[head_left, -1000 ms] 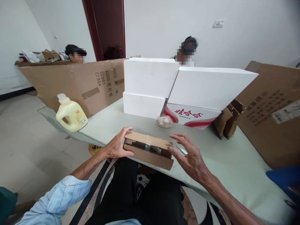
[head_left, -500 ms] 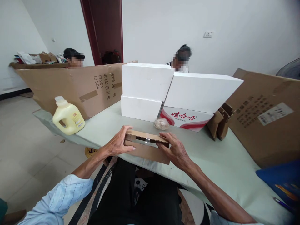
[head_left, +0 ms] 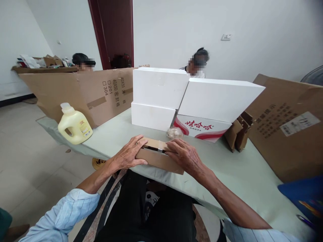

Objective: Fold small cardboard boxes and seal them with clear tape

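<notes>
A small brown cardboard box (head_left: 158, 162) stands at the table's near edge, in front of me. A dark gap runs along its top between the flaps, and a strip of clear tape (head_left: 160, 146) crosses the gap near the middle. My left hand (head_left: 130, 154) grips the box's left end, thumb on the near side and fingers over the top. At the right part of the top, my right hand (head_left: 183, 154) has its fingers bent onto the flap edges beside the tape. Just behind the box lies a crumpled clear plastic ball (head_left: 175, 132).
White boxes (head_left: 157, 88) are stacked behind, above a red-and-white carton (head_left: 202, 127). A yellow detergent jug (head_left: 75, 126) and large carton (head_left: 101, 97) stand left. Folded cardboard (head_left: 238, 131), another large carton (head_left: 285, 127) and a blue object (head_left: 302, 195) are right. Two people sit beyond.
My right hand has slid left along the box top toward the tape, its fingers bending in. The left fingers have moved further over the top, and the gap between the flaps looks narrower.
</notes>
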Action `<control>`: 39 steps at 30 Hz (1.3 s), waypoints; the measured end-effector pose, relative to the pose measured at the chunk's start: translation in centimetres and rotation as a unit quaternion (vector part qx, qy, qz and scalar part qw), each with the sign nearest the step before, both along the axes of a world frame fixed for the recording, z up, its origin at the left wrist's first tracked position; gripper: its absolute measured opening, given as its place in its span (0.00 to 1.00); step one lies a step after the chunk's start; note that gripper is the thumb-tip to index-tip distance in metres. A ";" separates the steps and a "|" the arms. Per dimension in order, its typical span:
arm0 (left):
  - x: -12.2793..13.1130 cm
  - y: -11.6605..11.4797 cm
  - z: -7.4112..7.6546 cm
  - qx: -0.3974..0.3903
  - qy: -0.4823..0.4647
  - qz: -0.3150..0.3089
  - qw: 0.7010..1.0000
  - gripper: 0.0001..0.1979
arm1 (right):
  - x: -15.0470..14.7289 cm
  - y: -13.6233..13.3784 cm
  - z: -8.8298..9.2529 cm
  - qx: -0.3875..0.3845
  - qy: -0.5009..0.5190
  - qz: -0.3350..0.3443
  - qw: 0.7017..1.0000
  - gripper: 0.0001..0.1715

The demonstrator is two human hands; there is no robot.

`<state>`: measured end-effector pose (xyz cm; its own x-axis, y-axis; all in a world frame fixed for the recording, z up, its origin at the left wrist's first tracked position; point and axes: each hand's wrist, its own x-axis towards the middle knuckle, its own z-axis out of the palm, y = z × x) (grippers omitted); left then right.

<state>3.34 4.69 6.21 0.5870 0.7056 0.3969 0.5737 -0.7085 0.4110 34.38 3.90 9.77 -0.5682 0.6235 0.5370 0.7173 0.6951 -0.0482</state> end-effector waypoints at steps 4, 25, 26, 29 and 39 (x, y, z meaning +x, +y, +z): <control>0.0 0.1 0.0 0.004 0.002 0.004 1.000 0.45 | -0.4 0.2 0.4 0.015 -0.008 0.035 0.999 0.14; 0.3 0.7 0.4 0.000 0.026 0.006 1.000 0.55 | -1.4 0.8 0.2 0.044 -0.005 0.094 0.995 0.17; 0.3 0.7 0.3 0.003 0.031 0.006 0.999 0.58 | -1.4 0.8 0.2 0.045 -0.006 0.093 0.995 0.17; 0.4 0.7 0.3 0.008 0.049 0.015 0.999 0.59 | -1.6 0.9 0.1 0.049 -0.008 0.096 0.994 0.16; 0.6 0.8 0.6 0.018 0.049 0.007 0.999 0.54 | -1.8 0.9 0.0 0.062 -0.038 0.096 0.993 0.16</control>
<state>3.96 5.51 6.81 0.6140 0.7005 0.3637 0.6199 -0.7132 0.3273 32.62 4.79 9.77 -0.7122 0.4315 0.5538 0.5691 0.8167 0.0955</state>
